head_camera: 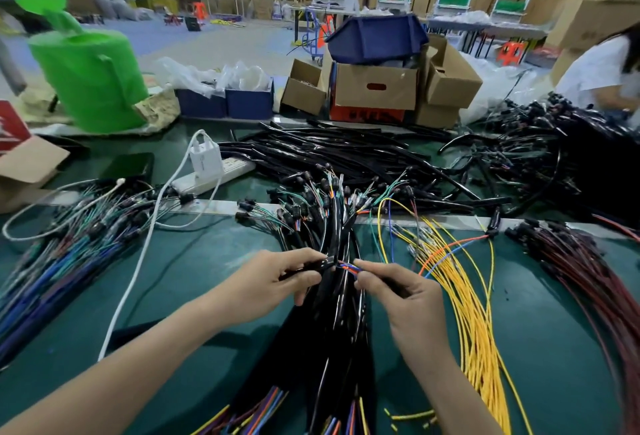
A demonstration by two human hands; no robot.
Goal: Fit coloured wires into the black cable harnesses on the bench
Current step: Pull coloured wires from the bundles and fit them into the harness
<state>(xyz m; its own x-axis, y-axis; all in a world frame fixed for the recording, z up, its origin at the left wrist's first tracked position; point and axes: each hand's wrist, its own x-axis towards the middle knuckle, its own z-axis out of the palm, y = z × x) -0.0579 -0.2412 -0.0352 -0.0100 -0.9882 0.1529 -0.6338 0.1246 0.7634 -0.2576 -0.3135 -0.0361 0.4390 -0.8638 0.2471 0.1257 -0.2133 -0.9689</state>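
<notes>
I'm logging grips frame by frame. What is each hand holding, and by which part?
The left hand pinches a black harness sleeve near its open end; the right hand pinches the orange and blue wires by their tips, at that opening.

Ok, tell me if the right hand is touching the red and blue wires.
Touching. The head view shows the right hand pinching the red and blue wires beside the black sleeve that the left hand holds.

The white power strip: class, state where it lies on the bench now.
In the head view, the white power strip lies left of centre on the bench, a white charger plugged into it and a black phone just left.
</notes>
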